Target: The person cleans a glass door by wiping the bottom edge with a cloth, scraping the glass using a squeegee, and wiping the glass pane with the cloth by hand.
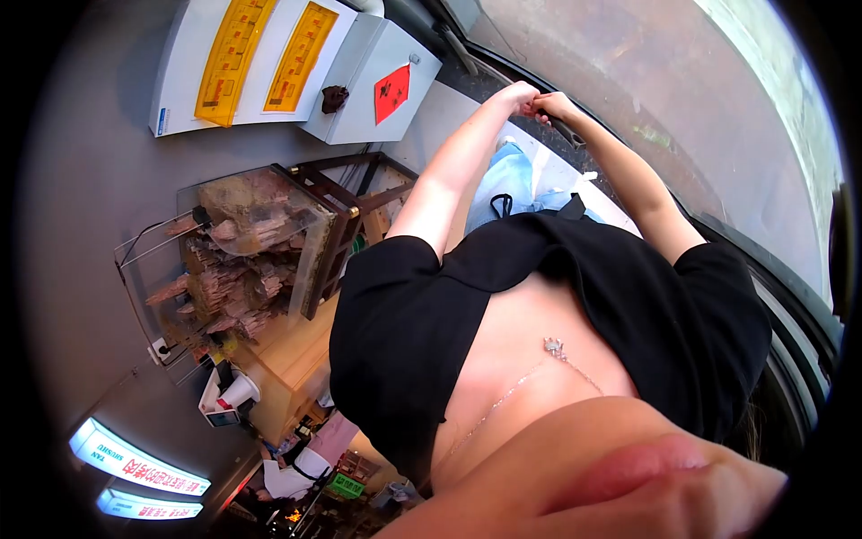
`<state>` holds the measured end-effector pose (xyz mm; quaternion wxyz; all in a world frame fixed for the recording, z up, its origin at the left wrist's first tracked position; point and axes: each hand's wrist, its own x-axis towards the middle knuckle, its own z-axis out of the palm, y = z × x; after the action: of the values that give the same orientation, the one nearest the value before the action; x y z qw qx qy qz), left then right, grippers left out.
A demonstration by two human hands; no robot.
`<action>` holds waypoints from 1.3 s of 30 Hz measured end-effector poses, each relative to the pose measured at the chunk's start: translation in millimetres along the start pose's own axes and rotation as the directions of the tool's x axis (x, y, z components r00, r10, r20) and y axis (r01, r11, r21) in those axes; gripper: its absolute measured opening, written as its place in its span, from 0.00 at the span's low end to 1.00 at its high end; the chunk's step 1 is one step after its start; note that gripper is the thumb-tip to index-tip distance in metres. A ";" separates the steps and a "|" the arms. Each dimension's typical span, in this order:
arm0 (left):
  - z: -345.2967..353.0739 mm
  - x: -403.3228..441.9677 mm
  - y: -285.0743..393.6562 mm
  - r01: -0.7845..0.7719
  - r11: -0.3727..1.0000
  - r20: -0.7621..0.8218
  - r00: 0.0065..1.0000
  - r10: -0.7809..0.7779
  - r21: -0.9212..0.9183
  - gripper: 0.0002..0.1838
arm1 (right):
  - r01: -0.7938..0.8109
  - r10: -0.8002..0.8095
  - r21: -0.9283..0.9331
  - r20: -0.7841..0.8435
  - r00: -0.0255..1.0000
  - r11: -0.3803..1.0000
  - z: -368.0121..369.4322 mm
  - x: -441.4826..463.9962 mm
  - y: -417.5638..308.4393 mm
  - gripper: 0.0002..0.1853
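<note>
My left hand (522,95) and my right hand (556,106) meet at the top of the view, arms stretched out in front of me. Fingers of both are curled and close together. A dark, tube-like object (569,136) sticks out below my right hand, which appears closed around it; its kind is unclear. My left hand's fingers touch or nearly touch the right; whether they also grip the object is hard to see. Under the hands are light blue jeans (508,175) with a black cord loop (501,206).
A glass pane (682,99) with a dark frame runs along the right. At left stand a glass tank with brown rocks (238,260), a wooden cabinet (296,359) and a grey wall box (377,85) with red paper. Lit signs (139,458) are at lower left.
</note>
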<state>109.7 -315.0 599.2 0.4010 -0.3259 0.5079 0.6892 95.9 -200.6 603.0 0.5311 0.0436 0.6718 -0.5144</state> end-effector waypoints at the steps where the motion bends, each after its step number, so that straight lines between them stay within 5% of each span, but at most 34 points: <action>1: 2.0 -4.5 -2.2 -0.046 0.998 -0.024 0.999 0.048 0.052 0.08 | 0.031 -0.031 0.024 -0.004 1.000 0.999 1.3 -5.9 -0.8 0.06; 4: 5.1 -4.6 -4.6 -0.185 0.970 -0.128 0.970 0.206 0.159 0.09 | 0.084 -0.083 0.055 -0.005 0.996 0.995 2.2 -11.2 -4.3 0.05; 7: -2.5 0.8 -1.7 -0.209 0.977 -0.111 0.971 0.211 0.035 0.11 | 0.114 -0.111 0.050 -0.045 0.993 0.992 3.4 6.9 -7.0 0.05; 16: -71.7 44.2 12.6 -0.297 0.908 -0.415 0.896 0.157 -0.297 0.07 | -0.101 0.095 -0.024 -0.176 0.980 0.995 33.0 99.2 -48.5 0.08; 23: -142.9 68.4 33.4 -0.264 0.745 -0.244 0.960 0.140 -0.612 0.11 | -0.096 0.047 -0.248 -0.196 0.979 0.964 52.7 211.1 -70.5 0.10; 25: -157.9 77.3 37.4 -0.265 0.696 -0.146 0.963 0.227 -0.667 0.10 | -0.206 0.201 0.106 0.057 0.978 0.973 56.2 199.3 -95.8 0.13; 28: -173.3 102.9 45.1 -0.321 0.622 -0.134 0.935 0.328 -0.714 0.09 | -0.412 0.274 0.549 0.318 0.908 0.727 39.8 241.1 -97.5 0.10; 34: -151.1 97.4 71.6 -0.338 0.705 -0.115 0.932 0.345 -0.623 0.08 | -0.293 0.215 0.900 0.232 0.949 0.322 0.9 247.8 -90.2 0.06; 39: -114.8 83.4 70.5 -0.246 0.785 -0.017 0.958 0.287 -0.568 0.37 | 0.035 0.254 0.948 0.049 0.966 -0.316 -27.7 220.1 -45.2 0.04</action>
<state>13.4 -418.3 527.6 0.2027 -0.3305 0.3076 0.8690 -45.1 -308.6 462.7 0.2604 0.5629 0.0171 -0.7842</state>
